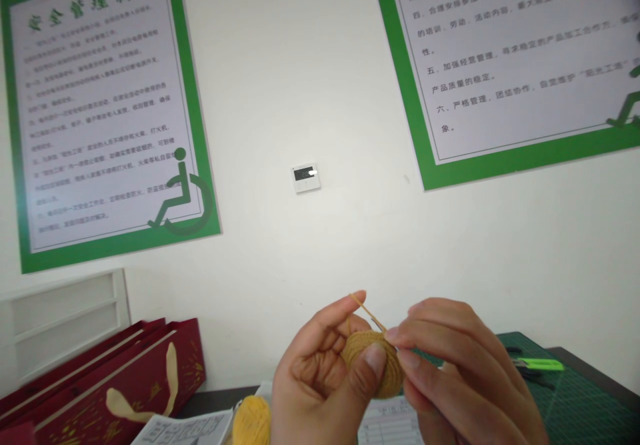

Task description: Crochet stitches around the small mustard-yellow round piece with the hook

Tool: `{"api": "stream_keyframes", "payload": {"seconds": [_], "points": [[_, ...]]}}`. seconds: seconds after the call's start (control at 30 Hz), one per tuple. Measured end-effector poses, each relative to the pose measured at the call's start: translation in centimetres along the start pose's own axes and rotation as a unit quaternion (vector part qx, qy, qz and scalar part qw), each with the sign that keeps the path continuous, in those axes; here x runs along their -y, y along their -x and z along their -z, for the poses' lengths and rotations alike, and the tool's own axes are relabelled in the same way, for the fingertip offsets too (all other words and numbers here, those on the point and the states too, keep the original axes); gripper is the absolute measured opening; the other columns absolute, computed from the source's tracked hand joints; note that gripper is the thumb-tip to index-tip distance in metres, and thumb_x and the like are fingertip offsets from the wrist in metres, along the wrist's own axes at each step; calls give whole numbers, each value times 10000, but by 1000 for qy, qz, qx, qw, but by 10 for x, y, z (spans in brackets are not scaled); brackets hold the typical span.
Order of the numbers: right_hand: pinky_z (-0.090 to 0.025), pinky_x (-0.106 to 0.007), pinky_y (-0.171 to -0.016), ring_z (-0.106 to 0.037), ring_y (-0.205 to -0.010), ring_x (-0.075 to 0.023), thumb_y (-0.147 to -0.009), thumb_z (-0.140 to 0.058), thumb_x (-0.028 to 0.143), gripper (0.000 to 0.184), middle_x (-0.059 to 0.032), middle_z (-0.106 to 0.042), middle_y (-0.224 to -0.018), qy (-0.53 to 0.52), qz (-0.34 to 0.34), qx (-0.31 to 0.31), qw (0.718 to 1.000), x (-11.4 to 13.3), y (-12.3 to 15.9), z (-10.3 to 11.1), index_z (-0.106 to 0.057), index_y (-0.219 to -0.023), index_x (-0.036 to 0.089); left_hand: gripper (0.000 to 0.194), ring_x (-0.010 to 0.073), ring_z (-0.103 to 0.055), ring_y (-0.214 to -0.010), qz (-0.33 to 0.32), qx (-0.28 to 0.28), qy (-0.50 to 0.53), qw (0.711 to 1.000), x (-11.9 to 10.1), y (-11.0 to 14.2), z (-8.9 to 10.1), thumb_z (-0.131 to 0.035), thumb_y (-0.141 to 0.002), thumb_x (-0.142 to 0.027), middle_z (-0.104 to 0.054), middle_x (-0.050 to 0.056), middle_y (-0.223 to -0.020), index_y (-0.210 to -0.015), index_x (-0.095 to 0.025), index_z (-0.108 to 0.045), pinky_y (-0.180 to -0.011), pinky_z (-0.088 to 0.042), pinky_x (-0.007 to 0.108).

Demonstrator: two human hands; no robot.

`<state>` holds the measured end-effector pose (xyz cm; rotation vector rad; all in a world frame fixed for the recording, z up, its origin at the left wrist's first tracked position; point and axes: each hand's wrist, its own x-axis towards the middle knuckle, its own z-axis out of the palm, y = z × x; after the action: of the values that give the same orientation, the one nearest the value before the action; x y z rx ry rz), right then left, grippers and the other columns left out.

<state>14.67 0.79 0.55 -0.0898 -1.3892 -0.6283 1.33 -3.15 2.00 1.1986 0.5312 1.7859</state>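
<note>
My left hand (313,378) is closed on a round mustard-coloured crocheted piece (390,380), its thumb pressed on the front. From the raised left index finger, a strand of yarn (367,310) runs tight down to the piece's upper edge. My right hand (465,358) pinches a thin crochet hook (378,324) at that edge; only its tip shows clearly, since the fingers cover most of it. Below and left of my hands lies a ball of yellow yarn (252,422).
Dark red gift bags (165,372) stand at the left beside printed paper (200,428). On the right, a green cutting mat (583,398) carries a bright green-handled tool (540,364). Another printed sheet (390,425) lies under my hands. Behind is a white wall (310,112) with posters.
</note>
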Motion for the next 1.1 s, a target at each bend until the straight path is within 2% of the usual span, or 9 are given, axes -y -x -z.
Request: {"api": "stream_keyframes", "payload": {"seconds": [0.23, 0.43, 0.6, 0.7, 0.8, 0.87, 0.93, 1.0, 1.1], "points": [[-555, -413, -664, -622, -784, -180, -892, -592, 59, 159, -22, -642, -839, -206, -128, -74, 967, -9, 19, -22, -652, -963, 188, 464, 125, -650, -675, 5, -29, 23, 999, -1, 2, -2, -958, -577, -207, -725, 42, -720, -1024, -230, -838, -643, -534, 194], [-518, -367, -709, -598, -795, -156, -785, -699, -16, 204, -10, -663, -839, 66, -16, -86, 994, 2, 21, -23, -670, -863, 171, 451, 109, -626, -613, -15, -28, 6, 999, 2, 2, -5, -941, -600, -177, -705, 22, -665, -1034, -239, -833, -563, -498, 168], [-489, -322, -651, -577, -729, -151, -891, -577, 94, 114, -18, -608, -765, -63, -142, -69, 985, 9, 13, -16, -636, -956, 167, 443, 112, -638, -613, -56, -52, -15, 997, 5, 2, -7, -923, -624, -158, -710, 19, -670, -1049, -239, -826, -566, -508, 172], [-427, -270, -595, -519, -674, -125, -994, -501, 215, 149, 5, -557, -725, -187, -334, -118, 916, 9, 9, -15, -620, -905, 208, 430, 119, -648, -645, -43, -52, -16, 998, 4, 0, -4, -930, -612, -172, -726, 34, -700, -1027, -222, -831, -592, -518, 176], [-398, -250, -590, -445, -623, -115, -1011, -489, 371, 312, 21, -487, -661, -344, -508, -96, 784, 8, 5, -17, -556, -752, 211, 424, 121, -660, -666, -22, -37, -12, 999, 2, -2, -1, -945, -590, -200, -749, 48, -728, -1000, -225, -838, -626, -530, 181], [-407, -253, -602, -427, -623, -116, -975, -536, 443, 358, 27, -461, -651, -455, -564, -51, 688, 8, 4, -21, -495, -708, 209, 416, 129, -674, -690, -17, -38, -12, 999, 2, -2, 0, -951, -580, -205, -756, 48, -735, -981, -232, -843, -659, -544, 192], [-419, -255, -611, -436, -635, -114, -949, -578, 465, 349, 29, -482, -681, -521, -571, -18, 633, 8, 5, -25, -475, -730, 214, 409, 146, -691, -730, -19, -43, -16, 999, 3, -2, 0, -953, -578, -211, -768, 55, -753, -972, -237, -845, -690, -557, 204], [-430, -251, -613, -463, -649, -110, -954, -589, 429, 288, 32, -514, -716, -522, -538, -14, 662, 7, 8, -27, -494, -775, 225, 409, 142, -688, -731, -27, -45, -22, 998, 3, -1, 0, -950, -586, -216, -775, 57, -768, -980, -241, -844, -682, -554, 194], [-463, -257, -616, -540, -706, -122, -960, -581, 228, 63, 24, -573, -770, -374, -388, -29, 842, 2, 14, -24, -583, -900, 248, 412, 129, -668, -709, -41, -59, -32, 997, 3, 1, -3, -944, -598, -209, -756, 41, -756, -996, -246, -842, -655, -546, 178]]}}
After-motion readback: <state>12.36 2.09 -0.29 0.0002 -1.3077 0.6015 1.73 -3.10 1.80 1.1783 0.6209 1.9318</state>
